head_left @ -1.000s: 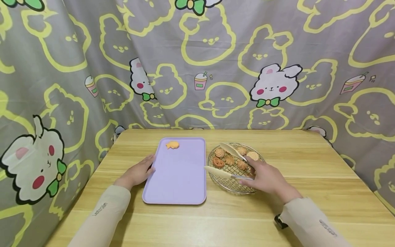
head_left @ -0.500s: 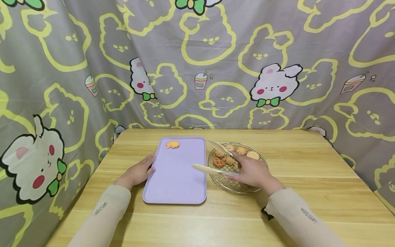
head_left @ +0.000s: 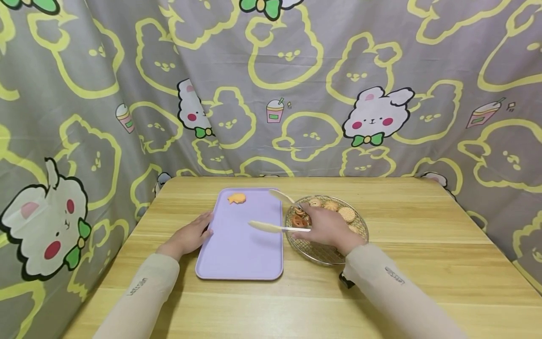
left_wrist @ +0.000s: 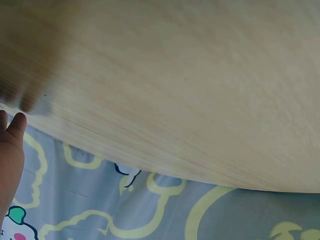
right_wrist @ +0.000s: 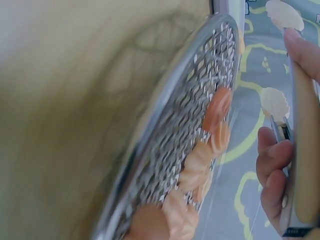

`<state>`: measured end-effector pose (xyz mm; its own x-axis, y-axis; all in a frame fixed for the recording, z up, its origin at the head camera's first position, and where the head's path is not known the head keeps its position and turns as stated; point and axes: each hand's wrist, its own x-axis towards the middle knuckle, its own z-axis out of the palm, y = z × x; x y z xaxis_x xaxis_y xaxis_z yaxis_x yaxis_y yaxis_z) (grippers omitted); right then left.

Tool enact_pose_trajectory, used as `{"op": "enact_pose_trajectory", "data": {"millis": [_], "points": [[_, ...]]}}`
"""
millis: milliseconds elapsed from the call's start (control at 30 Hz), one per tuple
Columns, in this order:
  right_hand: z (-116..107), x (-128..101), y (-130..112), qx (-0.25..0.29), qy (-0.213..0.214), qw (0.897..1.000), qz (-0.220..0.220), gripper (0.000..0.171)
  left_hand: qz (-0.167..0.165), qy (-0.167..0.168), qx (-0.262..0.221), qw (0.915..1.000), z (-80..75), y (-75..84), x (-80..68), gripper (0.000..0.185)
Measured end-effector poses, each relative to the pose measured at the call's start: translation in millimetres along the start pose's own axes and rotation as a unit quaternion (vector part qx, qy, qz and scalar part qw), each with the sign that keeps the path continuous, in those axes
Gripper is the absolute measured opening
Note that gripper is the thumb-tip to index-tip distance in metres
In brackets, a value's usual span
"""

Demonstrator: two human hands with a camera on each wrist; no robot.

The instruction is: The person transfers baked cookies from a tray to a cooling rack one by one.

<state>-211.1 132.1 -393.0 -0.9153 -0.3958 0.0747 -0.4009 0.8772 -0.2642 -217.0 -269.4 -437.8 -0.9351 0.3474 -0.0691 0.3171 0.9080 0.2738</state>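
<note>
My right hand (head_left: 325, 227) grips a pair of cream tongs (head_left: 271, 227) whose two tips spread apart over the right side of the lilac tray (head_left: 241, 249). One orange cookie (head_left: 236, 198) lies at the tray's far left corner. Under my right hand sits a round wire rack (head_left: 328, 254) carrying several cookies (head_left: 347, 214). In the right wrist view my fingers (right_wrist: 272, 175) wrap the tongs (right_wrist: 300, 160) beside the rack (right_wrist: 175, 150) and its cookies (right_wrist: 212, 130). My left hand (head_left: 189, 237) rests flat against the tray's left edge; the left wrist view shows only a fingertip (left_wrist: 15, 127) by the table.
A wooden table (head_left: 423, 245) carries everything, with bare wood to the right and front. A grey curtain with yellow bunny outlines (head_left: 296, 94) hangs behind and on both sides.
My right hand has carried the tongs leftward from over the rack, so their tips now reach over the tray. The left hand has stayed put.
</note>
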Motion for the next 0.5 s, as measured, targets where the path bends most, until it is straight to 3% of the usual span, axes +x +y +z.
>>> {"op": "enact_pose_trajectory", "data": {"millis": [500], "points": [[7,30,-35,-0.021,-0.032,0.999,0.002,0.093,-0.004,-0.003,0.001,1.0,-1.7,2.3,-0.5,0.058]]}}
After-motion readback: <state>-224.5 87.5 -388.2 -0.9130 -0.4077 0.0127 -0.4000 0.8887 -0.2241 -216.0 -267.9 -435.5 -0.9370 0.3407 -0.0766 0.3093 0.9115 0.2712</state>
